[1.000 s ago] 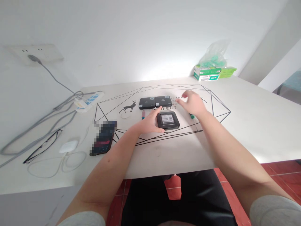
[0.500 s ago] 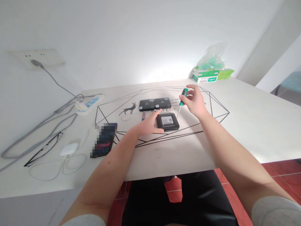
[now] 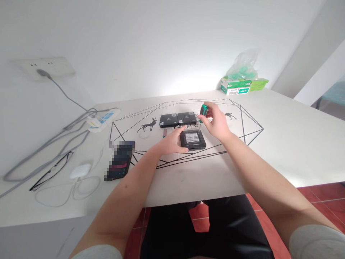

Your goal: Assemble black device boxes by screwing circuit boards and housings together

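Note:
A flat, square black device box (image 3: 192, 145) with a white label facing up lies on the table in front of me. My left hand (image 3: 172, 142) grips its left side, with the thumb at the near edge and the fingers at the far edge. In my right hand (image 3: 214, 120) is a screwdriver (image 3: 203, 110) with a green and black handle, held nearly upright. Its thin shaft points down at the upper right part of the box; whether the tip sits in a screw cannot be made out. Just behind are two similar black boxes, a left one (image 3: 168, 121) and a right one (image 3: 187, 118).
A small pinkish object (image 3: 165, 133) lies left of the boxes. To the left are a phone (image 3: 120, 160), glasses (image 3: 51, 171), a white charger case (image 3: 80, 171) with cable and a power strip (image 3: 105, 119). Green-white cartons (image 3: 235, 84) stand at the back right.
My right hand has moved left with the screwdriver, bringing its shaft from beside the box's right edge over the box. My left hand keeps its place.

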Demonstrator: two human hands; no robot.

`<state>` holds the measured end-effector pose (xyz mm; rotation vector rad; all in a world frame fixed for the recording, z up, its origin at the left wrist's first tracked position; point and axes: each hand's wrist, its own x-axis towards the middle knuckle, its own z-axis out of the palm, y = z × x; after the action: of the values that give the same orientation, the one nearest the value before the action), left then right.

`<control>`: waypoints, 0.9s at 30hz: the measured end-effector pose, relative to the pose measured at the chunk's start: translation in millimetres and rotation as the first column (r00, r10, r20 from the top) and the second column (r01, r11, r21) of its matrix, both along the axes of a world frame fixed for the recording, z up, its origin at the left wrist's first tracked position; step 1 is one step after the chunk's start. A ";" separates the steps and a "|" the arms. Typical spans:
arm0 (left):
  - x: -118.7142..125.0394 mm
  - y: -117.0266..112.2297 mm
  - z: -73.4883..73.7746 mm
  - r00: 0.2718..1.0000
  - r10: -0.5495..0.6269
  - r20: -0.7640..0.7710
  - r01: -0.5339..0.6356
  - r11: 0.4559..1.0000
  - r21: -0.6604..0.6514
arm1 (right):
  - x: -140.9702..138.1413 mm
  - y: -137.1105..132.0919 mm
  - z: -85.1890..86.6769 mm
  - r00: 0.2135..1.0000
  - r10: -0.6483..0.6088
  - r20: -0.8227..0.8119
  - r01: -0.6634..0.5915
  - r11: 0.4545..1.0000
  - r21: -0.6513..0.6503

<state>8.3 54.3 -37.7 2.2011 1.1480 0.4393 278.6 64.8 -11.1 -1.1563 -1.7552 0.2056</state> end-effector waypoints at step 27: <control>5.1 -3.0 7.7 1.000 0.003 -0.013 -0.003 0.998 0.062 | -11.1 11.9 -12.1 0.935 0.238 -0.264 -0.197 0.965 0.174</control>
<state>13.4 51.3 -29.9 2.2587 1.1593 0.4676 267.5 76.6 -23.2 -0.7833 -1.6109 0.3540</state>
